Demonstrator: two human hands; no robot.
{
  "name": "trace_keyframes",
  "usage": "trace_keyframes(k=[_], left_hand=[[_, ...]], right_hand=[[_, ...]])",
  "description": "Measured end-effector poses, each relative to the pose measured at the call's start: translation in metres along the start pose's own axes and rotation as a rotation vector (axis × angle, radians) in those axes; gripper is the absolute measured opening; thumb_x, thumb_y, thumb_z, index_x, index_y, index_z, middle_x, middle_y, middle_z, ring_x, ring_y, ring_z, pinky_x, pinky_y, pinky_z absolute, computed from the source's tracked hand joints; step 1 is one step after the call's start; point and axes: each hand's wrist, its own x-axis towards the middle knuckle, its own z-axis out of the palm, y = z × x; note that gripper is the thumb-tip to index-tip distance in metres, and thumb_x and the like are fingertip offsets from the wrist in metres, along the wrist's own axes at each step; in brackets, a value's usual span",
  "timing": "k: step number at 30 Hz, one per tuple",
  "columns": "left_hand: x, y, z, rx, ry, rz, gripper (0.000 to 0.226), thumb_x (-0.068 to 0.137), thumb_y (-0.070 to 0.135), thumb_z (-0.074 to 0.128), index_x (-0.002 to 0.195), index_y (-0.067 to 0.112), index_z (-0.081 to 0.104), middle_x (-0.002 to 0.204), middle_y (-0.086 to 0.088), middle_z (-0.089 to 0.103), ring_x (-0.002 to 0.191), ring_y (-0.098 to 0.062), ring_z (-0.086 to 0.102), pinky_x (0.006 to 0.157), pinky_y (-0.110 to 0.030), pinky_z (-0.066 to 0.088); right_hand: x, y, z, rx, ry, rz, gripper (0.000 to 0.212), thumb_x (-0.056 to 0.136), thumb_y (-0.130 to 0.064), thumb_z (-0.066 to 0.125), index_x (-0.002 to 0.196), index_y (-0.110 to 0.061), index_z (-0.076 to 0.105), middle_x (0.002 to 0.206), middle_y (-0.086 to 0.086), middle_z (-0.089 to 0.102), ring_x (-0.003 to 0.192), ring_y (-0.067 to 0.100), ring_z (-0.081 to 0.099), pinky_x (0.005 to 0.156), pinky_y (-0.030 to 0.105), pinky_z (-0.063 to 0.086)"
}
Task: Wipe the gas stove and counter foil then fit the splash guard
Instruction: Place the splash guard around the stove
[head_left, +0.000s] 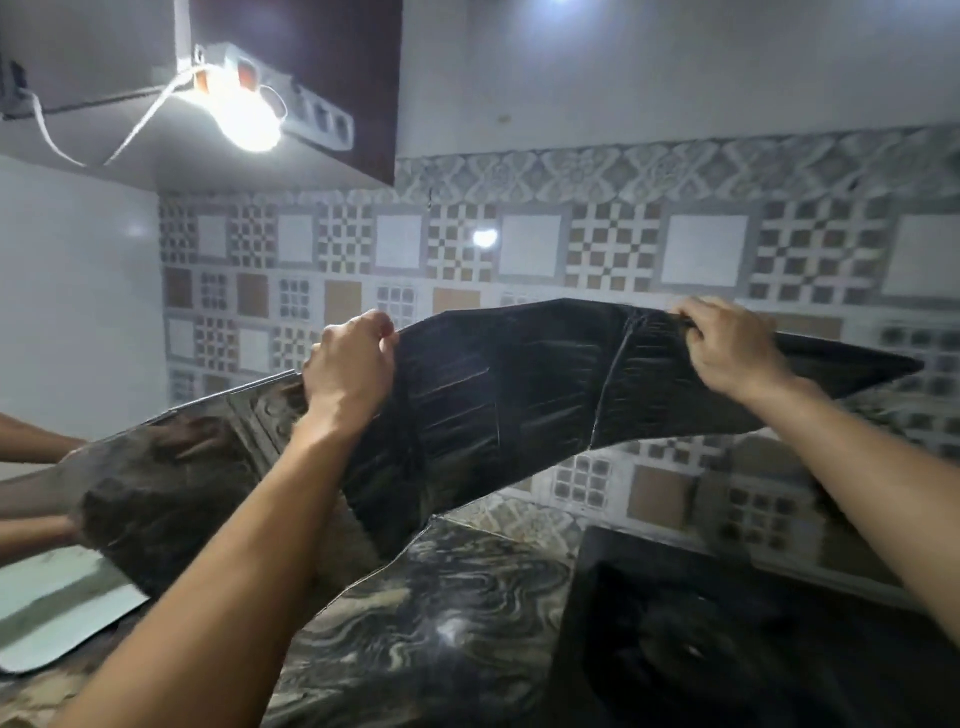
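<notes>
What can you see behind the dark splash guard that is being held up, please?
Behind the splash guard, gripped by the left hand and right hand, stands the patterned tile wall. The tiles directly behind the panel are hidden.

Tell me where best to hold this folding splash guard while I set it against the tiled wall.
Keep hold of the top edge of the splash guard, coming from above as the left hand and right hand do now, one near each fold. It is a thin sheet that bends at its creases, so a wide grip likely keeps the panels from flopping.
</notes>
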Motion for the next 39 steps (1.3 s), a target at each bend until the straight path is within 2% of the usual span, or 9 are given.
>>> trace_keyframes(k=[3, 6, 12, 17, 23, 26, 29, 39], left_hand=[[-0.011, 0.017, 0.03, -0.066, -0.02, 0.016, 0.018, 0.095, 0.02, 0.053, 0.105, 0.018, 0.068, 0.106, -0.017, 0.069, 0.098, -0.042, 0.061, 0.081, -0.047, 0.048], [-0.023, 0.034, 0.056, -0.102, -0.07, 0.047, 0.019, 0.095, 0.017, 0.052, 0.103, 0.013, 0.068, 0.105, -0.019, 0.069, 0.096, -0.041, 0.061, 0.075, -0.042, 0.044], [-0.039, 0.06, 0.089, -0.142, -0.108, 0.031, 0.022, 0.098, 0.015, 0.048, 0.107, 0.008, 0.066, 0.107, -0.019, 0.069, 0.097, -0.039, 0.06, 0.07, -0.036, 0.034], [-0.032, 0.058, 0.099, -0.167, -0.051, -0.015, 0.023, 0.099, 0.019, 0.049, 0.109, 0.008, 0.066, 0.108, -0.021, 0.068, 0.097, -0.04, 0.06, 0.076, -0.042, 0.042], [-0.025, 0.059, 0.103, -0.142, -0.033, -0.049, 0.023, 0.098, 0.02, 0.048, 0.11, 0.009, 0.065, 0.106, -0.023, 0.066, 0.096, -0.044, 0.058, 0.077, -0.046, 0.044], [-0.024, 0.059, 0.105, -0.116, -0.031, -0.099, 0.024, 0.099, 0.02, 0.047, 0.112, 0.009, 0.064, 0.107, -0.026, 0.064, 0.097, -0.046, 0.057, 0.078, -0.048, 0.045], [-0.018, 0.056, 0.103, -0.099, -0.009, -0.118, 0.025, 0.099, 0.019, 0.047, 0.113, 0.009, 0.065, 0.108, -0.027, 0.064, 0.1, -0.047, 0.057, 0.082, -0.05, 0.045], [-0.023, 0.046, 0.119, -0.084, -0.051, -0.047, 0.022, 0.098, 0.021, 0.048, 0.106, 0.012, 0.066, 0.102, -0.024, 0.067, 0.094, -0.046, 0.058, 0.077, -0.047, 0.045]], right_hand=[[-0.018, 0.02, -0.008, -0.033, -0.031, 0.085, 0.03, 0.091, -0.006, 0.046, 0.117, -0.013, 0.061, 0.114, 0.015, 0.063, 0.102, 0.035, 0.058, 0.09, 0.048, 0.043], [-0.039, 0.038, -0.013, -0.058, -0.061, 0.175, 0.026, 0.095, -0.012, 0.045, 0.116, -0.014, 0.06, 0.105, 0.014, 0.061, 0.095, 0.034, 0.056, 0.086, 0.044, 0.042], [-0.067, 0.06, -0.012, -0.042, -0.082, 0.274, 0.027, 0.096, -0.011, 0.044, 0.116, -0.016, 0.062, 0.105, 0.013, 0.06, 0.095, 0.035, 0.055, 0.088, 0.042, 0.039], [-0.061, 0.053, -0.015, -0.075, 0.0, 0.192, 0.026, 0.097, -0.012, 0.044, 0.117, -0.014, 0.061, 0.1, 0.01, 0.061, 0.09, 0.03, 0.057, 0.089, 0.042, 0.037], [-0.055, 0.045, -0.015, -0.093, -0.024, 0.197, 0.025, 0.096, -0.008, 0.043, 0.112, -0.015, 0.062, 0.095, 0.006, 0.059, 0.085, 0.027, 0.055, 0.088, 0.041, 0.036], [-0.048, 0.026, -0.018, -0.152, 0.004, 0.099, 0.022, 0.094, -0.007, 0.047, 0.107, -0.014, 0.063, 0.097, 0.008, 0.062, 0.089, 0.027, 0.058, 0.089, 0.043, 0.039], [-0.038, 0.013, -0.022, -0.179, 0.043, 0.048, 0.026, 0.093, -0.006, 0.051, 0.114, -0.014, 0.063, 0.101, 0.009, 0.065, 0.095, 0.029, 0.06, 0.091, 0.044, 0.041], [-0.049, 0.044, 0.0, -0.154, 0.014, 0.064, 0.035, 0.093, 0.0, 0.045, 0.115, -0.018, 0.065, 0.1, 0.01, 0.065, 0.092, 0.032, 0.059, 0.091, 0.041, 0.034]])
